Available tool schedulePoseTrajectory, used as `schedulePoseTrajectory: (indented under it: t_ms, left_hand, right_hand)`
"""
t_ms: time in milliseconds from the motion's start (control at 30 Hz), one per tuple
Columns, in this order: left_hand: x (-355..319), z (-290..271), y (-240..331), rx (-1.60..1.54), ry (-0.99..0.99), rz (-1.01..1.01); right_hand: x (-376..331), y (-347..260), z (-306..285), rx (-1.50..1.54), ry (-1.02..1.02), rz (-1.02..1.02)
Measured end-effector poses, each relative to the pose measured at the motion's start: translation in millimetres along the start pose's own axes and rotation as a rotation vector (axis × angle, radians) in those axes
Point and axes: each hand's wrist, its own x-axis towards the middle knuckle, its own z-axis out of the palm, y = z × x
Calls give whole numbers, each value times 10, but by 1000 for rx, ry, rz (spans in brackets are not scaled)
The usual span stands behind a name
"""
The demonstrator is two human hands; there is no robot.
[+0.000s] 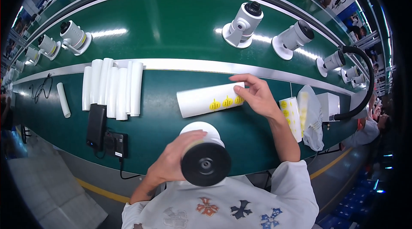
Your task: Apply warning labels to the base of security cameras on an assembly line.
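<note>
Our left hand has a closed grip on a white camera, held above the green surface. Our right hand pinches a yellow sticker on the sheet; best peel it slowly. Rolled sheets and cables lie well left, clear of us.

person in a white short-sleeved t-shirt printed with orange, dark blue and grey cross shapes, forearms bare
</note>
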Motion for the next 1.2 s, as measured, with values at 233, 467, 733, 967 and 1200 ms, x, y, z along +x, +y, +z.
schedulePoseTrajectory:
  t_ms: [233, 467, 733, 967, 1200]
  left_hand:
    - [100, 103, -29, 47, -167, -21]
    - [188, -66, -6, 417, 95, 230]
    - [875, -60, 111, 862, 205, 264]
    - [972, 73, 203, 867, 217, 256]
    - [908, 128, 226, 819, 131, 262]
  right_hand:
    - [-84, 64, 27, 102, 63, -19]
    - [-164, -23, 38, 85, 82, -28]
    - [-235, -248, -60, -627, 204, -486]
    - [-283, -659, 36, -977, -132, -746]
    - [-347, -588, -12, -1141, -175, -868]
